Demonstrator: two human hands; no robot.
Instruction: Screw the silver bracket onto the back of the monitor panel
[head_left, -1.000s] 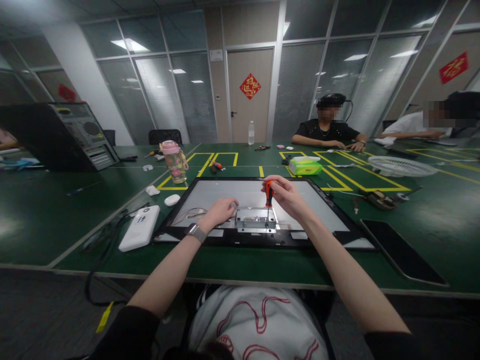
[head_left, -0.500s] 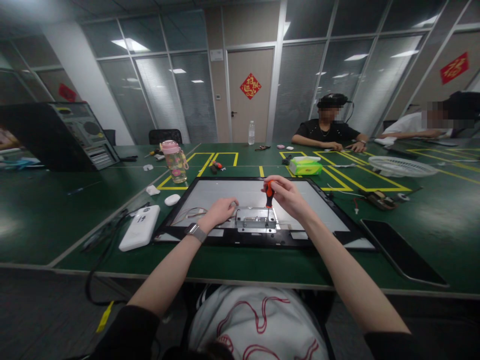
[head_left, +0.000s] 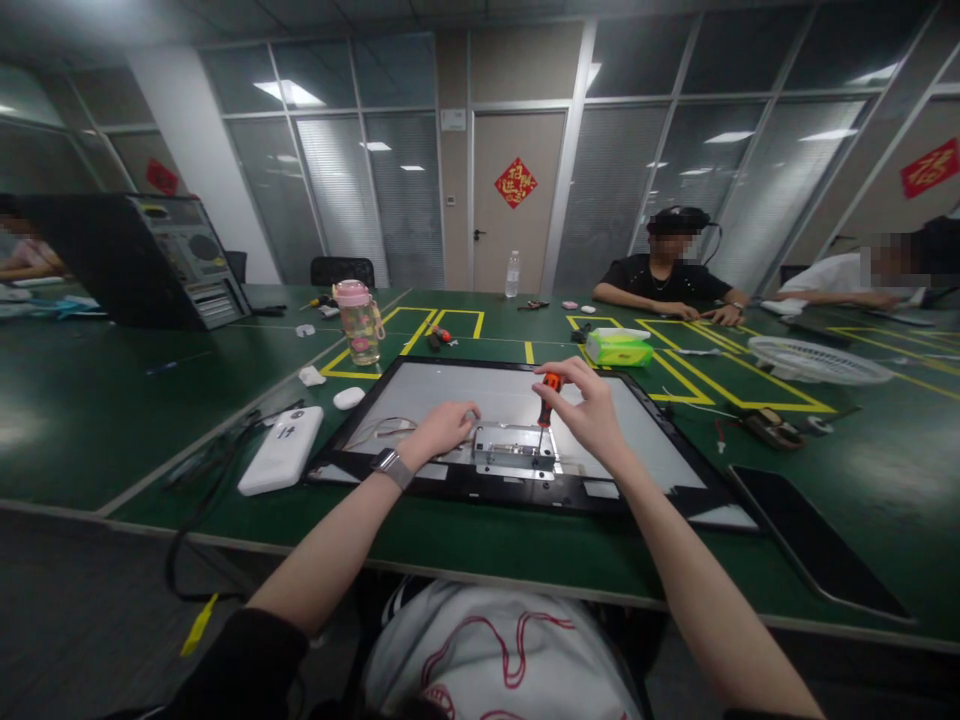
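Note:
A flat monitor panel point(head_left: 465, 390) with a black frame lies face down on the green table. A small metal bracket point(head_left: 514, 450) sits on its near middle. My right hand point(head_left: 592, 410) is closed round an orange-and-black screwdriver point(head_left: 547, 398), held upright with its tip on the bracket's right end. My left hand point(head_left: 442, 428), a watch on its wrist, rests on the panel with curled fingers touching the bracket's left end. Thin wires point(head_left: 382, 428) lie on the panel left of that hand.
A white power bank point(head_left: 281, 452) and cable lie left of the panel, a pink-lidded bottle point(head_left: 358, 322) and a computer case point(head_left: 150, 262) farther left. A green tissue pack point(head_left: 619, 347), a white fan grille point(head_left: 814, 360) and a dark slab point(head_left: 814, 540) are to the right. Two people sit across the table.
The view has shifted slightly to the left and down. My right hand has turned a little on the screwdriver handle, its fingers more spread; my left hand stays at the bracket.

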